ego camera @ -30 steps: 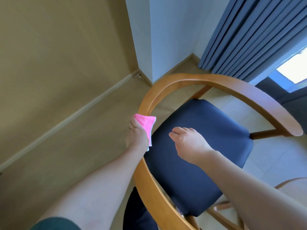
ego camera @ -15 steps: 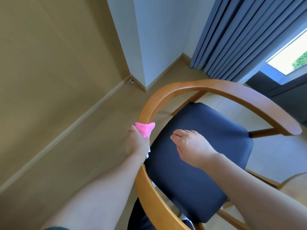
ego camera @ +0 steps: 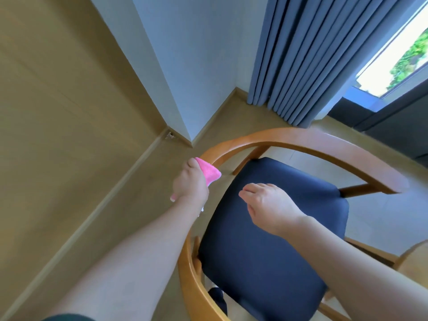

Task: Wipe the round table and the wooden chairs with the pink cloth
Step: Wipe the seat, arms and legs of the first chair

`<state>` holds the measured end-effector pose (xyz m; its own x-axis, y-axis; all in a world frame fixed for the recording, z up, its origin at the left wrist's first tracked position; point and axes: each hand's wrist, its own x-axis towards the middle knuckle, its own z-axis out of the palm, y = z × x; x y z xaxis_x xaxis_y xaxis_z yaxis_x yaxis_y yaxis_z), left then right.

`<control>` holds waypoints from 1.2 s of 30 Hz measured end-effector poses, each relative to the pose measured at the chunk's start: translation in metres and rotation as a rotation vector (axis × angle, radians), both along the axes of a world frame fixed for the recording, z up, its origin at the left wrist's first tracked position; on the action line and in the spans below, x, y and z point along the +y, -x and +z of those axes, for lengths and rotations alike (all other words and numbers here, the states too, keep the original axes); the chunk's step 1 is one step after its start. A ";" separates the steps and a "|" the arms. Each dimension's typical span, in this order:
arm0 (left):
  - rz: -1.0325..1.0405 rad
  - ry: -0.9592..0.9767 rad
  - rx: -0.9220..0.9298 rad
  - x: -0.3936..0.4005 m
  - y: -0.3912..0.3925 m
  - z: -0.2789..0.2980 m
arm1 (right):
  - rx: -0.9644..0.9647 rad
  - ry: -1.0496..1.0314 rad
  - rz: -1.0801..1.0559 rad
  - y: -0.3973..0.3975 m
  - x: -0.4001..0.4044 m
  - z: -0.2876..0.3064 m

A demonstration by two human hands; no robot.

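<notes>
Head view: the left hand [ego camera: 190,181] is sliding the pink cloth [ego camera: 209,173] farther up the wooden chair [ego camera: 324,144] rail, gripping it there. The right hand [ego camera: 268,205] is hovering loosely curled, empty, over the seat [ego camera: 266,262]. Rail wiping is progressing.

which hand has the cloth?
The left hand: it grips the pink cloth against the chair's curved wooden rail. The right hand hovers over the dark seat, holding nothing.

Pink cloth [ego camera: 209,173], honey-brown wooden chair [ego camera: 324,144] with navy seat [ego camera: 278,239], grey-blue pleated curtain [ego camera: 312,54].
</notes>
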<state>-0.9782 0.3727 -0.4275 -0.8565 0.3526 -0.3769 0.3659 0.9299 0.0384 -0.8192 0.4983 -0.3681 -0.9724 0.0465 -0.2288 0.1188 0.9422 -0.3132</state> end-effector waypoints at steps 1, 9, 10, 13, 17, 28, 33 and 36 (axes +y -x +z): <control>-0.032 0.034 0.011 0.008 0.004 0.000 | -0.005 0.005 -0.016 0.000 0.004 -0.001; -0.190 0.166 0.060 0.053 0.024 -0.005 | -0.005 0.031 -0.084 -0.007 0.029 -0.015; -0.212 0.180 0.063 0.059 0.026 -0.006 | -0.009 0.032 -0.090 -0.009 0.032 -0.017; -0.263 0.221 0.064 0.076 0.029 -0.007 | -0.028 0.031 -0.107 -0.015 0.041 -0.022; -0.338 0.282 0.094 0.095 0.032 -0.012 | -0.047 0.021 -0.131 -0.019 0.055 -0.029; -0.559 0.237 0.090 0.166 0.034 -0.041 | -0.101 -0.001 -0.179 -0.049 0.097 -0.049; -0.632 0.168 0.069 0.188 0.031 -0.051 | -0.137 -0.019 -0.205 -0.070 0.111 -0.062; -0.595 0.106 0.029 0.203 0.027 -0.056 | -0.151 -0.026 -0.211 -0.080 0.118 -0.067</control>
<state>-1.0048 0.5757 -0.4839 -0.5338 0.7362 -0.4160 0.8242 0.5630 -0.0612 -0.7390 0.6167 -0.4351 -0.8954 0.2521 -0.3670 0.3569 0.8993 -0.2528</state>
